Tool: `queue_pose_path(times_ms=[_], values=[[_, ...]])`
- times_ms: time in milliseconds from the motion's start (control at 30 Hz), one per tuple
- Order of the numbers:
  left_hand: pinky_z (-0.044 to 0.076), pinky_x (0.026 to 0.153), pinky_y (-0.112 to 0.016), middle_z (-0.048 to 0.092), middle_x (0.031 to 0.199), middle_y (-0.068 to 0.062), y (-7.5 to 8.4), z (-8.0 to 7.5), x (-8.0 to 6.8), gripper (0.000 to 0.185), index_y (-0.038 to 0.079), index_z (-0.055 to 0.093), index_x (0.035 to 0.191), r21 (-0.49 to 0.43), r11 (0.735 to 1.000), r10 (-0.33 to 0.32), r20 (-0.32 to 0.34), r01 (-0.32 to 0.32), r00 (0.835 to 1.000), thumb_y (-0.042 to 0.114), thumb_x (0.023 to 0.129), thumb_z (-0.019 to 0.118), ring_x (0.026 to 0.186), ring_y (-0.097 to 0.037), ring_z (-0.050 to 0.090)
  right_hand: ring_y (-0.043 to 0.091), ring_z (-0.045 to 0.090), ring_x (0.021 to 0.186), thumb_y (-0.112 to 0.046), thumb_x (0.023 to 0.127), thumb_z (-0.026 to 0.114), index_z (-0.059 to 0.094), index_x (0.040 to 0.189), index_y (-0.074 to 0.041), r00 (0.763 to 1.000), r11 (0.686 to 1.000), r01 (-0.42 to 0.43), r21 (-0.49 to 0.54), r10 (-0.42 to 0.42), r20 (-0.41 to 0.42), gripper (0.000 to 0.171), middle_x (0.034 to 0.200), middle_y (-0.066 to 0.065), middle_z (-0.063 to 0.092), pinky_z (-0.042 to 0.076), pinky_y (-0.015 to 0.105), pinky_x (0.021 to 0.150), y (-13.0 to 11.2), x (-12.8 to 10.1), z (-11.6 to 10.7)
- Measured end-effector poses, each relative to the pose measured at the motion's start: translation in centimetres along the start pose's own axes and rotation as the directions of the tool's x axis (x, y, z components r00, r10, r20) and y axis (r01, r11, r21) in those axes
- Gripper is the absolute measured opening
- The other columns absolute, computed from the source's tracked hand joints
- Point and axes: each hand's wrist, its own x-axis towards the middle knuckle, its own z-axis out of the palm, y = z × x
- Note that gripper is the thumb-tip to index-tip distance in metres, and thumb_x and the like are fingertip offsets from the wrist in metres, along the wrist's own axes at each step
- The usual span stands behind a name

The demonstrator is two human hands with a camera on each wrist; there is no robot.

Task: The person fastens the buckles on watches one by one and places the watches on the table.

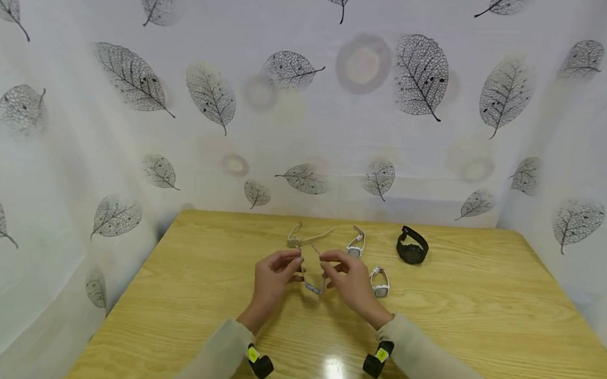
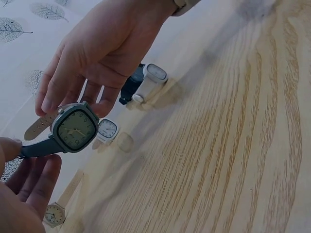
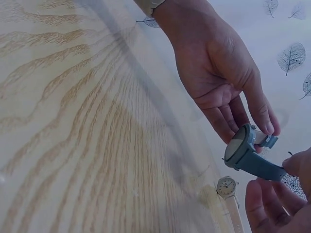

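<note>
A grey-blue wristwatch (image 1: 313, 285) with a square face (image 2: 75, 127) hangs just above the wooden table (image 1: 211, 277) between both hands. My left hand (image 1: 293, 266) pinches one strap end (image 3: 267, 140) between thumb and fingers. My right hand (image 1: 329, 269) pinches the other strap (image 3: 272, 167) close to the case. In the left wrist view my left hand (image 2: 22, 158) sits at the lower left and my right hand (image 2: 73, 104) reaches in from above. The right wrist view has my right hand (image 3: 284, 187) at the lower right and my left hand (image 3: 257, 131) above it.
Other watches lie on the table beyond the hands: a beige one (image 1: 305, 237) laid flat, a white one (image 1: 355, 245), a second white one (image 1: 380, 282) beside my right hand, and a black one (image 1: 412, 245). A leaf-print curtain (image 1: 311, 95) surrounds the table.
</note>
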Motion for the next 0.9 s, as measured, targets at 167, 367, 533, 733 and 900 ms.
queue_pose_path(times_ms=[167, 367, 533, 733, 900], values=[[0.064, 0.071, -0.043, 0.067, 0.106, -0.036, 0.05, 0.02, 0.00, 0.014, -0.006, 0.072, 0.109, 0.006, 1.000, 0.030, 0.019, -0.030, 0.999, -0.001, 0.096, 0.071, 0.084, -0.037, 0.072, 0.026, 0.071, 0.078, -0.017, 0.102, 0.068, 0.072, 0.113, -0.009, 1.000, 1.000, 0.014, 0.004, -0.014, -0.010, 0.014, 0.111, 0.014, 0.070, 0.062, 0.046, 0.063, 0.26, 0.09, -0.08], [0.064, 0.070, -0.042, 0.065, 0.106, -0.038, -0.14, -0.06, 0.08, 0.017, -0.011, 0.061, 0.107, -0.007, 1.000, 0.021, 0.003, -0.021, 1.000, -0.002, 0.096, 0.070, 0.087, -0.047, 0.070, 0.027, 0.071, 0.079, -0.017, 0.102, 0.067, 0.068, 0.120, -0.007, 1.000, 1.000, -0.002, 0.023, 0.002, 0.001, 0.021, 0.111, 0.014, 0.069, 0.062, 0.044, 0.065, 0.23, 0.20, -0.14], [0.064, 0.070, -0.044, 0.068, 0.105, -0.031, -0.12, -0.24, 0.20, 0.023, -0.007, 0.056, 0.110, -0.009, 1.000, 0.000, -0.023, 0.000, 1.000, 0.001, 0.095, 0.072, 0.084, -0.035, 0.073, 0.032, 0.071, 0.080, -0.014, 0.102, 0.066, 0.066, 0.130, -0.003, 1.000, 0.999, 0.005, 0.043, -0.006, 0.015, 0.030, 0.111, 0.018, 0.068, 0.062, 0.047, 0.066, 0.32, 0.17, -0.22], [0.064, 0.073, -0.041, 0.070, 0.109, -0.027, 0.45, -0.43, 0.41, 0.029, -0.007, 0.062, 0.117, -0.026, 0.998, -0.056, -0.011, 0.055, 0.998, 0.002, 0.093, 0.075, 0.082, -0.023, 0.073, 0.040, 0.070, 0.084, -0.009, 0.104, 0.062, 0.064, 0.133, 0.003, 0.999, 0.997, -0.002, 0.083, -0.002, 0.043, 0.032, 0.114, 0.028, 0.065, 0.061, 0.050, 0.069, -0.27, -0.07, -0.58], [0.063, 0.076, -0.038, 0.072, 0.107, -0.018, 0.48, -0.78, 0.64, 0.027, -0.003, 0.068, 0.117, -0.043, 0.992, -0.119, 0.008, 0.119, 0.993, 0.007, 0.093, 0.076, 0.084, -0.020, 0.072, 0.032, 0.071, 0.084, -0.021, 0.104, 0.064, 0.067, 0.132, -0.005, 0.999, 0.993, -0.019, 0.113, 0.015, 0.041, 0.032, 0.113, 0.029, 0.064, 0.062, 0.040, 0.071, 0.62, 0.01, -0.81]])
